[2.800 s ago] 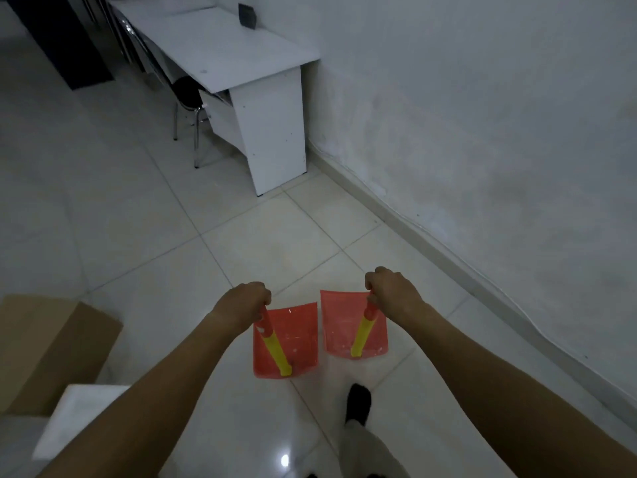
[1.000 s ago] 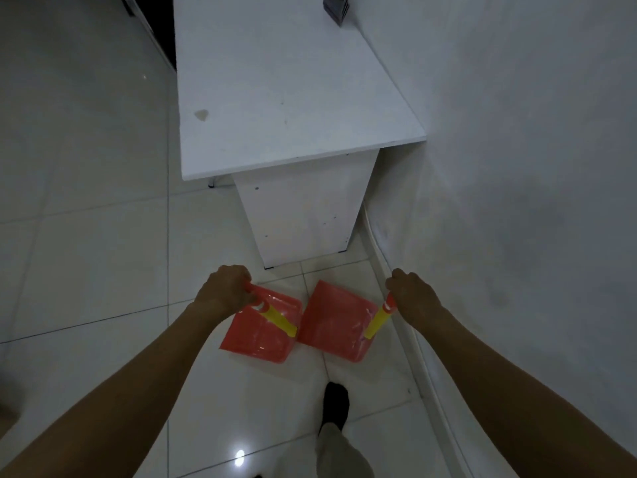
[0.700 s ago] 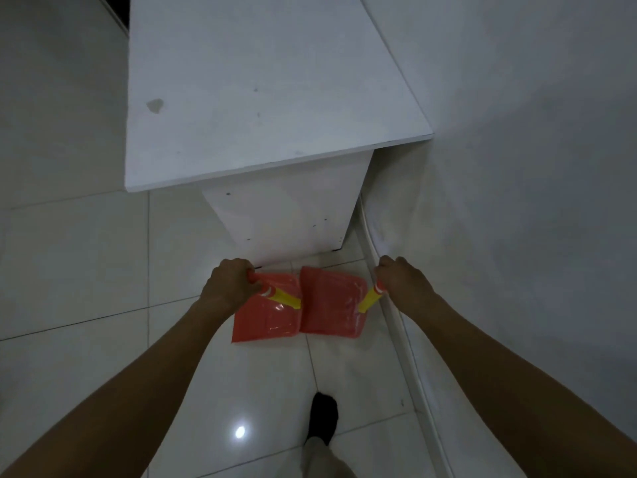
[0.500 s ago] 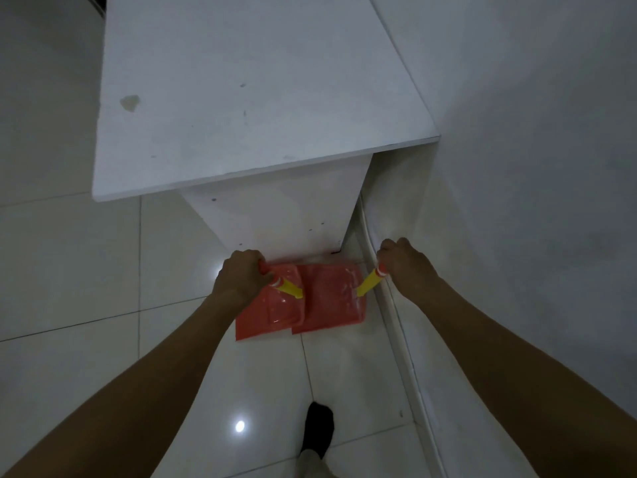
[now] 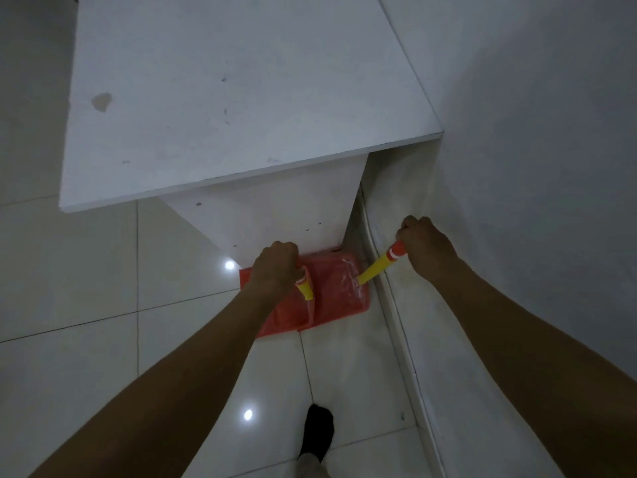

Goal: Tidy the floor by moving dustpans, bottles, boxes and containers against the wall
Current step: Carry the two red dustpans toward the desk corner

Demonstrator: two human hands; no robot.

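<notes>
Two red dustpans with yellow handles lie low by the foot of the white desk (image 5: 241, 98). My left hand (image 5: 275, 267) grips the handle of the left dustpan (image 5: 289, 315), which overlaps the right dustpan (image 5: 336, 291). My right hand (image 5: 425, 248) grips the top of the right dustpan's yellow handle (image 5: 377, 267), close to the wall (image 5: 534, 167). Both pans sit against the desk's side panel, next to the skirting board. Whether they touch the floor I cannot tell.
The desk top overhangs the pans at the top of the view. The skirting board (image 5: 400, 322) runs along the wall on the right. My foot in a dark sock (image 5: 319, 431) stands on the glossy tiled floor (image 5: 86, 270) behind the pans.
I walked up to the desk and wall carrying both dustpans. They have come down and together at the desk's foot, the left one now overlapping the right.
</notes>
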